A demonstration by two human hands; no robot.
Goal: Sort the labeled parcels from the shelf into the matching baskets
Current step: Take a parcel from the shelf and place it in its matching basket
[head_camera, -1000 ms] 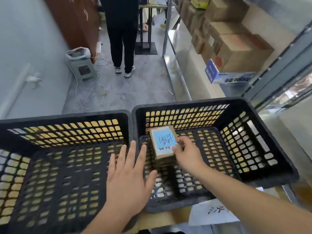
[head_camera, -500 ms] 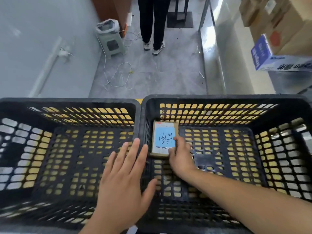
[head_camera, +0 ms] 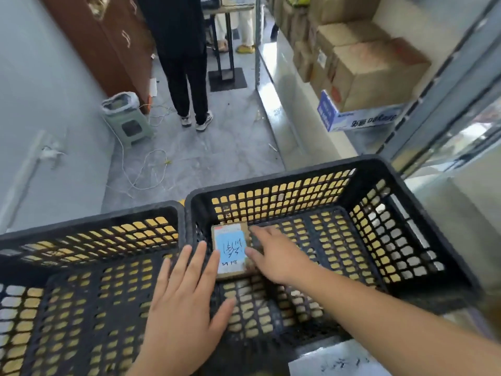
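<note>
Lying flat in the right basket, brown parcel, blue handwritten label; right hand touching, left hand spread.

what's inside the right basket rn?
One small parcel with a blue handwritten label lies flat on the right basket floor; the right hand touches its edge. The arm hides part of the floor.

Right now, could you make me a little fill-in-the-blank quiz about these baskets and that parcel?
1. The parcel lies in the ____ basket.
2. The handwritten label on the parcel is ____ in colour.
3. The left hand has its fingers ____.
4. The left basket holds ____ parcels.

Missing: right; blue; spread; no
</note>
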